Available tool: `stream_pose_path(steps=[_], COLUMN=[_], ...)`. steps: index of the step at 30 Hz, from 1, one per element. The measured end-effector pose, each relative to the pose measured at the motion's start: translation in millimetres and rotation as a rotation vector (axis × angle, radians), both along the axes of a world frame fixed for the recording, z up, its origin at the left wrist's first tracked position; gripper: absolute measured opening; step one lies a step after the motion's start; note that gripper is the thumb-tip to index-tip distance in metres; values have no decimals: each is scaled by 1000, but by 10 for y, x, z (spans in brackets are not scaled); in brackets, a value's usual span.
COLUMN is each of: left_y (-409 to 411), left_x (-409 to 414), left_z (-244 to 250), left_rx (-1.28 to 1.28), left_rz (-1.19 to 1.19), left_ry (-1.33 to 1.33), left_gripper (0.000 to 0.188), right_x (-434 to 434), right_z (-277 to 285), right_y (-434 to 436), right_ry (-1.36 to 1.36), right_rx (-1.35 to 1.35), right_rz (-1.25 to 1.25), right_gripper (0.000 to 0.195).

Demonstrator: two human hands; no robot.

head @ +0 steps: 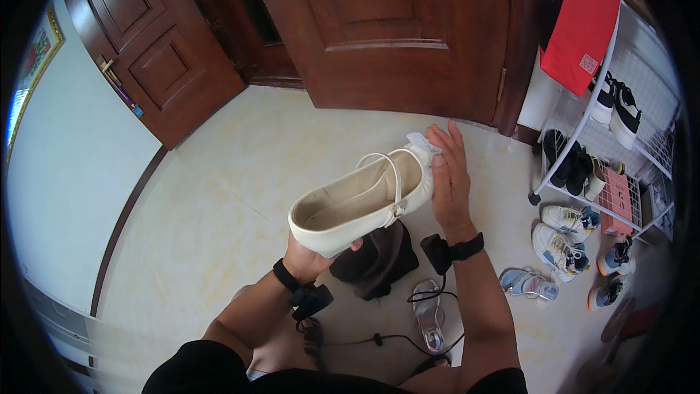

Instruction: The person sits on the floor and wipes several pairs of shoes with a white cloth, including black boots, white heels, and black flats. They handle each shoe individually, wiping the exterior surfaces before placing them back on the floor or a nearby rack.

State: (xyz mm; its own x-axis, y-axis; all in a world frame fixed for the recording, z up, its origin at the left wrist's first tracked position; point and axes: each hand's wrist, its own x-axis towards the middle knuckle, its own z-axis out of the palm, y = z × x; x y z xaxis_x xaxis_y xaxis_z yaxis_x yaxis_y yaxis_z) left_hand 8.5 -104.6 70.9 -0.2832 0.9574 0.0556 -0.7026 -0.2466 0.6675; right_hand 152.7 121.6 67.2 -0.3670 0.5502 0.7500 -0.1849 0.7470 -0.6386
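Note:
A cream flat shoe with a strap and a small bow (339, 202) is held up in the middle of the view, its opening facing me. My left hand (314, 257) grips it from below at the heel end, the thumb showing at the sole's edge. My right hand (451, 180) is at the toe end, where it presses a crumpled white wipe or tissue (422, 142) against the shoe. Both wrists wear black straps with small devices. Beneath the shoe, a dark bundled cloth or bag (377, 262) lies on the floor.
A clear sandal (429, 314) lies near my feet beside a black cable; its apparent mate (529, 283) is farther right. Several sneakers (560, 249) stand beside a white wire shoe rack (579, 120). A red bag (585, 27) hangs there. Brown wooden doors (394, 76) stand ahead.

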Motion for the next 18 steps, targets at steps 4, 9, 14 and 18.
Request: stream_pose_path(steps=[4,9,14,18], left_y=[51,83,119,89], left_x=[83,118,117,124], left_z=[25,55,117,108], left_rx=[15,-28,-92,-57], left_rz=[60,117,180,139], left_ry=[-80,-126,-266,-225], left_gripper=[46,39,35,33], right_x=[-72,-201,-304,-302], right_z=[-30,-96,-170,-107], right_y=[-154,-480,-858,-466], right_ry=[-43,-61,-96,-165], right_rx=[111,155,134,253], right_rz=[-120,-129,-35,-183], right_gripper=[43,50,56,55])
